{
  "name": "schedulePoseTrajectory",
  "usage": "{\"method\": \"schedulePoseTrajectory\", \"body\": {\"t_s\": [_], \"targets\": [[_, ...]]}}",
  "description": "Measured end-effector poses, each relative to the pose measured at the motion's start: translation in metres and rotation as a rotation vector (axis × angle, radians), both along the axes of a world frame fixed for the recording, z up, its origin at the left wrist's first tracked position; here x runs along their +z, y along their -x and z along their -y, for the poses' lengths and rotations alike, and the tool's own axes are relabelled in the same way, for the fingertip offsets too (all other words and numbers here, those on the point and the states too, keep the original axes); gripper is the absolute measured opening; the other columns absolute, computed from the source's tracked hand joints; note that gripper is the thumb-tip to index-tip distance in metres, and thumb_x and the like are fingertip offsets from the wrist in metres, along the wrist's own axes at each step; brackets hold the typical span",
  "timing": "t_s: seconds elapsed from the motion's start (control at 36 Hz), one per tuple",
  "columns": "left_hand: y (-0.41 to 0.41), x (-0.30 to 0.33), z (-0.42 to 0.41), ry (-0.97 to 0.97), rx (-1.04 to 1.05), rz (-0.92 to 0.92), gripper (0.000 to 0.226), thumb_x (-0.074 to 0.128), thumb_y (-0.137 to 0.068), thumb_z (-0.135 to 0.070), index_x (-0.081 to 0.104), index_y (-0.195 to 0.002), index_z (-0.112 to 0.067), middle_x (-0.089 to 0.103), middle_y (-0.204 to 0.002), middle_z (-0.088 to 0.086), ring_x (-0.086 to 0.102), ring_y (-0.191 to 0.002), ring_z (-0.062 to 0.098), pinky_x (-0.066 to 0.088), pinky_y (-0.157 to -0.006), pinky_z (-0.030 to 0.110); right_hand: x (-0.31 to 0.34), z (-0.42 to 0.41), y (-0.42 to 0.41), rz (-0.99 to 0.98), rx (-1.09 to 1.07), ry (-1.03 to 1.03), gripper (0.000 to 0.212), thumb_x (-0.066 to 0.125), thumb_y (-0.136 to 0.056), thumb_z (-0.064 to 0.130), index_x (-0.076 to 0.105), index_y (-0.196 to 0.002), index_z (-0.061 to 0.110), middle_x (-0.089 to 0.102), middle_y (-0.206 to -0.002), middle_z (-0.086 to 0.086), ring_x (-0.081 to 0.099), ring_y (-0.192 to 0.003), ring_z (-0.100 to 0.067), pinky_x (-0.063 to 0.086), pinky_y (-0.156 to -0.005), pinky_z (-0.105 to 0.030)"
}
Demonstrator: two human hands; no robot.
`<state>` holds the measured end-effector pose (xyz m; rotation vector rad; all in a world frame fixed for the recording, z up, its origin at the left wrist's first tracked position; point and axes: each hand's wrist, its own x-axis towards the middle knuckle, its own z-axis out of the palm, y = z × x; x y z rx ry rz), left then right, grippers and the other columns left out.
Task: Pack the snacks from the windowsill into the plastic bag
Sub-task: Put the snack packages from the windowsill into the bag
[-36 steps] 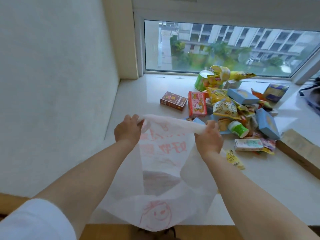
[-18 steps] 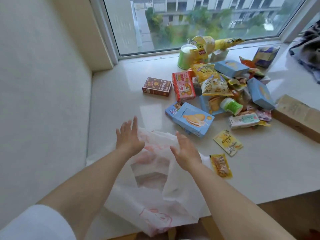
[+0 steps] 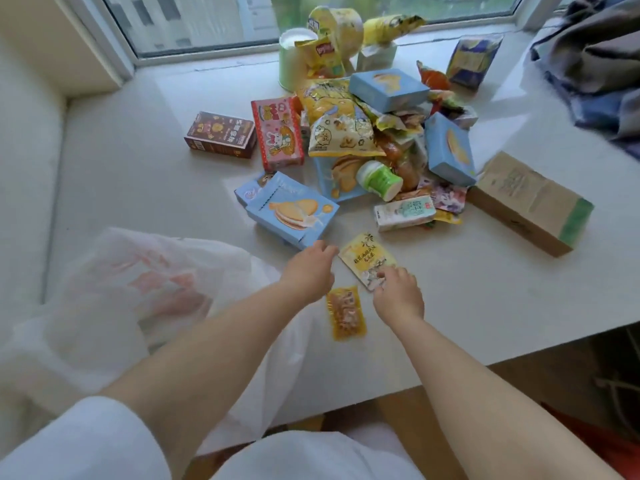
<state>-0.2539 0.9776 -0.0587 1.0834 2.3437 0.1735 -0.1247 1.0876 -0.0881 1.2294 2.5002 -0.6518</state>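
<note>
Fingers on yellow sachet

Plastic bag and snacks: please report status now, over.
Right hand fingertips on yellow sachet; left hand open beside it. Plastic bag lies unheld on windowsill. Nothing blocking.

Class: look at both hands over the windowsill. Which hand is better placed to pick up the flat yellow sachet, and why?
Right hand: its fingertips already rest on the yellow sachet; the left hand is only beside it.
</note>
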Motion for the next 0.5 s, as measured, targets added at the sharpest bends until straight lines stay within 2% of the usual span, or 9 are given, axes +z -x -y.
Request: {"method": "schedulePoseTrajectory", "body": {"t_s": [0.11,0.22,0.36,0.5], "targets": [[-0.025,-0.031,-0.026,0.211,0.057,0.109,0.051,0.06,-0.089,-0.032,0.045,-0.135,-0.013,0.046,-0.13,0.008,0.05,-0.116,0.026,0.045,-0.087,0.034,-0.01,-0.038,-0.008,0.088,0.045,0.059,0.038,0.04,-0.095,0.018,0.048,-0.131,0.018,0.043,-0.135,-0.007,0.037,-0.126,-0.025,0.035,-0.1,-0.035],[-0.04,-0.057,-0.032,0.26,0.159,0.087,0.065,0.073,-0.076,-0.041,0.045,-0.129,-0.015,0.043,-0.127,0.008,0.045,-0.115,0.026,0.045,-0.089,0.036,-0.021,-0.058,0.004,0.124,0.134,0.083,0.037,0.04,-0.096,0.022,0.049,-0.132,0.017,0.042,-0.134,-0.008,0.037,-0.125,-0.026,0.036,-0.098,-0.036],[-0.046,-0.073,-0.036,0.24,0.124,0.072,0.071,0.078,-0.07,-0.033,0.039,-0.129,-0.021,0.038,-0.128,0.006,0.04,-0.116,0.027,0.046,-0.088,0.036,-0.037,-0.065,0.03,0.09,0.205,0.064,0.046,0.051,-0.093,0.037,0.046,-0.133,0.014,0.041,-0.134,-0.009,0.037,-0.126,-0.027,0.037,-0.099,-0.039],[-0.044,-0.077,-0.038,0.239,0.174,0.14,0.054,0.077,-0.073,-0.02,0.043,-0.116,-0.015,0.044,-0.116,0.007,0.053,-0.098,0.029,0.043,-0.068,0.034,-0.043,-0.063,0.052,0.056,0.122,0.026,0.069,0.067,-0.083,0.043,0.036,-0.137,0.015,0.039,-0.135,-0.009,0.038,-0.126,-0.028,0.037,-0.098,-0.039]]}}
